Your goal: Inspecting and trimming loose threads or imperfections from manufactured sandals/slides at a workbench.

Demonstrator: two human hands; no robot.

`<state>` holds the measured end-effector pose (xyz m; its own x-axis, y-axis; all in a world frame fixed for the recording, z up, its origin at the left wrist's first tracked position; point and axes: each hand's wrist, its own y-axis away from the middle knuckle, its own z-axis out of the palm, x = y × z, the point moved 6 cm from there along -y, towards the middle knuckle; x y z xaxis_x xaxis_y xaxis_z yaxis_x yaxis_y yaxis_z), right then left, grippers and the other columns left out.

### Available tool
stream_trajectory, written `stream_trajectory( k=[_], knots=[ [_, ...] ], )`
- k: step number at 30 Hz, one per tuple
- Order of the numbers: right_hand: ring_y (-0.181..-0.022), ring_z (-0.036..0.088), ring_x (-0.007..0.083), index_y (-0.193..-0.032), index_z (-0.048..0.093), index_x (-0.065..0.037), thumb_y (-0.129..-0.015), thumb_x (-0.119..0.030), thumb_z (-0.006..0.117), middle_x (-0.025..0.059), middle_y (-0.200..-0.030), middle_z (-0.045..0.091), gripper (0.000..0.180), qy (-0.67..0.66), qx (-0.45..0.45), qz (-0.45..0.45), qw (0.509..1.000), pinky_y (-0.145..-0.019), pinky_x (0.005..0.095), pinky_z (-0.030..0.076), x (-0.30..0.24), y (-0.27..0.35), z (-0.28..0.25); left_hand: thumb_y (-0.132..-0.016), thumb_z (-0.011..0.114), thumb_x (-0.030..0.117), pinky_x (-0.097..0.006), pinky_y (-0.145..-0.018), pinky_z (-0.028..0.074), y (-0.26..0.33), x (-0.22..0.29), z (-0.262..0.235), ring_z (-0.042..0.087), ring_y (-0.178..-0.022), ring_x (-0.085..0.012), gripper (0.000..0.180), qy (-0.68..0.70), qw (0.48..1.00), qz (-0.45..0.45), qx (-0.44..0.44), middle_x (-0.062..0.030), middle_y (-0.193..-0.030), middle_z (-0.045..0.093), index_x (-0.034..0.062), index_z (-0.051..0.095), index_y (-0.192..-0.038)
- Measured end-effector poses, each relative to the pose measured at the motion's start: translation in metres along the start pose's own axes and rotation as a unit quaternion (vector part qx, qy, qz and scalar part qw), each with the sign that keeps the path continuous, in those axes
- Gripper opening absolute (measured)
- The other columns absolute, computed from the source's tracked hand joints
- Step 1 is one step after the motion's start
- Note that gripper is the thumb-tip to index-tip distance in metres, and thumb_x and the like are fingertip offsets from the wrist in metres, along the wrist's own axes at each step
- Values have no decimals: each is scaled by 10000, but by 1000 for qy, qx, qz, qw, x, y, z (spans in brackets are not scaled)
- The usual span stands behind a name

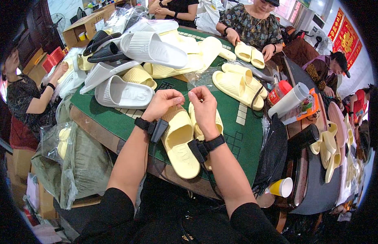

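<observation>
Over the green tabletop (242, 140), my left hand (164, 103) and my right hand (203, 107) are close together with fingertips pinched. A fine, thread-like strand seems to lie between them, too thin to name. Just below my hands, a pale yellow slide slipper (181, 160) rests with its toe pointing away from me. Its mate (218, 122), partly hidden by my right hand and wrist, lies beside it. Left of my left hand are a white ribbed slipper (134, 96) and another yellow slipper (140, 76). Another yellow pair (233, 84) sits beyond my right hand.
White, yellow and black slippers form a heap (154, 51) at the far left. Right are a white tumbler (292, 97), a red-capped bottle (278, 92), a black cylinder (303, 137) and a yellow paper cup (281, 188). Across the table, a person (252, 24) handles yellow slippers; others sit around.
</observation>
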<state>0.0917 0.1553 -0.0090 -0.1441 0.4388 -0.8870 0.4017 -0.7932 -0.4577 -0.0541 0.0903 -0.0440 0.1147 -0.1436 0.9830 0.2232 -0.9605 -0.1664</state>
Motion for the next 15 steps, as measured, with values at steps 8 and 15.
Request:
stream_trajectory(
  k=[8,15],
  knots=[
    [-677,512,55,-891,634,-11,-883,-50,668,-23,-746,593,52,-23,0,16,1000,-625,220,438,8,-1,-1,-940,642,115,-240,-738,486,-1,0,-2,577,-772,-88,123,11,1000,20,4,-17,-857,659,-5,672,-934],
    [-670,515,60,-892,632,-7,-887,-61,665,-2,-745,606,63,-22,-5,2,1000,-620,232,445,5,0,0,-924,644,86,-233,-733,491,0,2,-1,590,-769,-78,110,6,1000,15,-1,-16,-855,676,-14,686,-934]
  ],
)
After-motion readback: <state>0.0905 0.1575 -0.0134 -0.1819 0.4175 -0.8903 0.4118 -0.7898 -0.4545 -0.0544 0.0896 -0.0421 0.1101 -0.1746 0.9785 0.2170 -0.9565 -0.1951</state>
